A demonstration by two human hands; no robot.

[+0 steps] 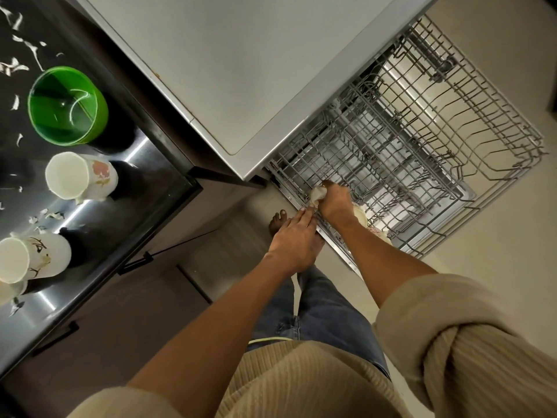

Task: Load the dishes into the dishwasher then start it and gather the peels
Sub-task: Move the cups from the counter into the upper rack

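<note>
Bench (99,224): two white cups (80,176) (30,256), one green bowl (67,105), scattered peels (18,66). Right grip (333,200) clasping pale cup (319,195) at pulled-out rack (422,140); left grip (294,241) flat, fingers straight on rack edge.

Dark cabinet fronts (126,300) stand below the counter, beside a pale floor (497,267).

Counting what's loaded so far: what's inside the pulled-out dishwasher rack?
Near the front corner of the rack, the right hand grips a pale cup. Another pale dish sits partly hidden under the wrist. The rest looks bare.
</note>
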